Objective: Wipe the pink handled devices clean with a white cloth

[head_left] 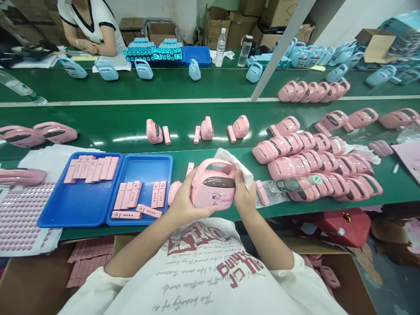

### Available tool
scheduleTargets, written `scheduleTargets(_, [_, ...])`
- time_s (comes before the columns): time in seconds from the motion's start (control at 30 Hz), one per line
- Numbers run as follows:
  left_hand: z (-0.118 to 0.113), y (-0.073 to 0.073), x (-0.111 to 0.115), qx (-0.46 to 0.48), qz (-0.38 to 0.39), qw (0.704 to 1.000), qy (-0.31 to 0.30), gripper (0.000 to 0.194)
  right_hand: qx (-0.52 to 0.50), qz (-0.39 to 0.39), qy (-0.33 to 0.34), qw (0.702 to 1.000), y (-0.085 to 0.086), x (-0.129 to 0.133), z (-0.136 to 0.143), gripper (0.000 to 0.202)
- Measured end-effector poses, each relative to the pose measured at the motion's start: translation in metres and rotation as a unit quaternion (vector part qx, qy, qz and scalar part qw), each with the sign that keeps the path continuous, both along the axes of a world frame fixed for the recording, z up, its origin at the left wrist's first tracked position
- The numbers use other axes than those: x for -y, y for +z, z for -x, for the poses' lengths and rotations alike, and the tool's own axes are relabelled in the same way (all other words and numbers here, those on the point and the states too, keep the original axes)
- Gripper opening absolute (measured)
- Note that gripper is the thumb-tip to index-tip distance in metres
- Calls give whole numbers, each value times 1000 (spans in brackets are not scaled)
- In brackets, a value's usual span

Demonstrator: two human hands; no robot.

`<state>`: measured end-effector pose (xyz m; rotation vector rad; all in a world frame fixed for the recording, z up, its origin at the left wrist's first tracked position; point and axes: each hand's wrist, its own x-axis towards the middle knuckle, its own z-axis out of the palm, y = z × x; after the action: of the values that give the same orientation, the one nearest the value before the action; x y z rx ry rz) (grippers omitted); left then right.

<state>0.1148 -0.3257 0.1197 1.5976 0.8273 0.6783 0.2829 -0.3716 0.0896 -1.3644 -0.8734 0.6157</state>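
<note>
A pink case-like device with a carrying handle [213,194] is held upright before my chest. It has a dark glossy window and a small printed picture on its front. My left hand [187,199] wraps round its left side, thumb along the bottom edge. In my right hand [244,192] is a white cloth [238,164], pressed to the device's right side and draped behind the handle. Partly hidden behind my left hand is another pink device [174,190]. A small pink stick [262,192] lies just right of my right hand.
Two blue trays [74,214] with pink button sticks stand at left, beside sticker sheets [26,214]. Rows of pink devices [295,168] and a plastic bottle [295,183] fill the right. Beyond, a green belt [127,118] carries more; a person [93,30] sits opposite.
</note>
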Motion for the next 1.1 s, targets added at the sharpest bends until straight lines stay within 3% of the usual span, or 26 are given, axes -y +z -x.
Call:
scheduleTargets(0.07, [2, 2, -1, -17, -24, 1000, 5, 97, 165, -98, 33, 981, 1, 11, 0, 41])
scheduleTargets(0.17, [2, 3, 0, -41, -65, 997, 22, 95, 344, -179, 116, 915, 9, 19, 4, 49])
scheduleTargets(0.27, [-1, 3, 0, -15, -82, 997, 4, 89, 416, -198, 136, 877, 21, 16, 10, 51])
scheduleTargets(0.37, [0, 4, 0, 21, -48, 999, 14, 88, 438, -235, 158, 853, 23, 11, 7, 49])
scheduleTargets(0.57, [5, 9, 0, 30, 40, 995, 85, 93, 383, -219, 112, 890, 7, 14, -4, 48])
scheduleTargets(0.67, [3, 9, -1, 15, 5, 995, 101, 97, 411, -204, 117, 881, 14, 13, 4, 48])
scheduleTargets(0.77, [2, 7, -1, 8, -46, 997, 56, 94, 439, -226, 136, 859, 24, 9, 9, 46])
scheduleTargets(0.87, [4, 4, 0, 27, -23, 998, 52, 91, 429, -250, 134, 858, 17, 8, 4, 47])
scheduleTargets(1.0, [3, -1, 1, 121, 80, 981, 127, 84, 334, -221, 91, 912, -22, 18, 8, 53])
scheduleTargets(1.1, [0, -6, 2, 194, 175, 958, 118, 78, 160, -162, 39, 973, -47, 27, 30, 53])
